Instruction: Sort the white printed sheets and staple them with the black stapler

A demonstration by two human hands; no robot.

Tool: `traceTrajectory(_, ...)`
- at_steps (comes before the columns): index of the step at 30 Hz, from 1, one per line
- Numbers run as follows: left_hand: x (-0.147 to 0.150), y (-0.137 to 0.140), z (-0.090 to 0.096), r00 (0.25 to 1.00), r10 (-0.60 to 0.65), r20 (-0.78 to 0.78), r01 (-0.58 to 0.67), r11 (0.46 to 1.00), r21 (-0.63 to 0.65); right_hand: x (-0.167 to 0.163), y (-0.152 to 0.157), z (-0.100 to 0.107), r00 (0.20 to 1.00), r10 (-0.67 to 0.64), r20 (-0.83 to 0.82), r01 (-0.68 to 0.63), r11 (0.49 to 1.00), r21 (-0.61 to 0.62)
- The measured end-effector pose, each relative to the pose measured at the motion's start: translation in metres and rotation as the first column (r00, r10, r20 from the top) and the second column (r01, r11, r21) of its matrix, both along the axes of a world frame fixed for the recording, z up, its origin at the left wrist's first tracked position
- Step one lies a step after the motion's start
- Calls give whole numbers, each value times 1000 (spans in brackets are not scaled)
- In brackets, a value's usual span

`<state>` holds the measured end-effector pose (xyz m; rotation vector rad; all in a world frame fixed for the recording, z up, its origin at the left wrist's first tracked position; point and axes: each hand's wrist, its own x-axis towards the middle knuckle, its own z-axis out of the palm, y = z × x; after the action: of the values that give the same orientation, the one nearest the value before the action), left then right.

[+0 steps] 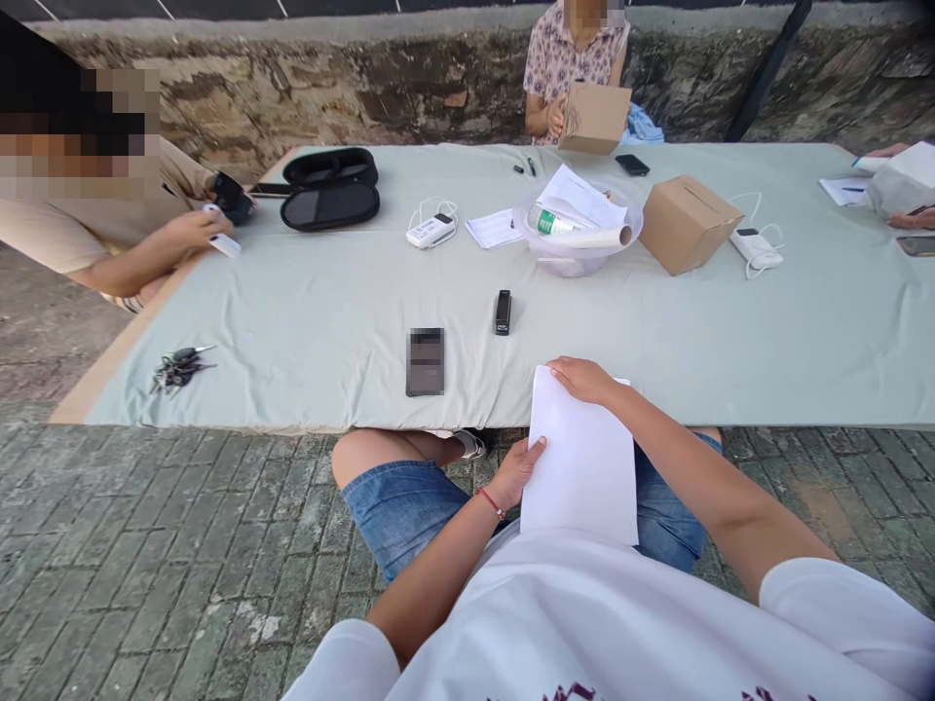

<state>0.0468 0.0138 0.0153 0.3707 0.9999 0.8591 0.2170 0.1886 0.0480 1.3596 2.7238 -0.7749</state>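
White paper point(580, 477): above the lap, far end over the near edge of the table point(328, 321). Left hand point(517, 470): grip holding the paper's left edge, thumb on top. Right hand point(584, 379): over the far edge; cannot tell whether its grip pinches. Key bunch point(179, 369): near left.

Right of your right hand point(584, 378), you have an open stretch of worktop point(789, 350), bounded at the back by the cardboard box point(691, 226) and a white power bank point(760, 250). Straight ahead, the plastic bowl point(634, 216) blocks you, papers rising above its rim. Forward and left, the small black device point(503, 313) and dark flat item point(425, 362) obstruct you; a wide lane separates that item from the keys point(179, 370).
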Motion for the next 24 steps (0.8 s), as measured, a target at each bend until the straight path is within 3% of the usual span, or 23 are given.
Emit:
traceTrajectory(10, 4, -2, 2, 999, 38, -36, -38, 999, -11, -2, 2, 1, 996, -33, -86, 30, 999, -35)
traceTrajectory(13, -3, 3, 4, 996, 67, -66, -67, 998, 3, 13, 4, 6, 970, -159, -185, 167, 986, 27)
traceTrajectory(15, -10, 7, 4, 992, 103, -76, -104, 995, -6, 33, -1, 9, 906, -341, -252, 366, 929, 60)
traceTrajectory(19, -22, 12, -3, 993, 116, -2, -116, 990, -85, 82, -43, 0, 693, -667, -272, 694, 720, 2)
traceTrajectory(21, -23, 12, -7, 992, 125, 14, -122, 985, -125, 101, -78, -10, 579, -761, -294, 738, 642, -208)
traceTrajectory(24, -19, 10, -9, 993, 114, 9, -112, 983, -147, 113, -133, -24, 404, -857, -320, 685, 515, -515)
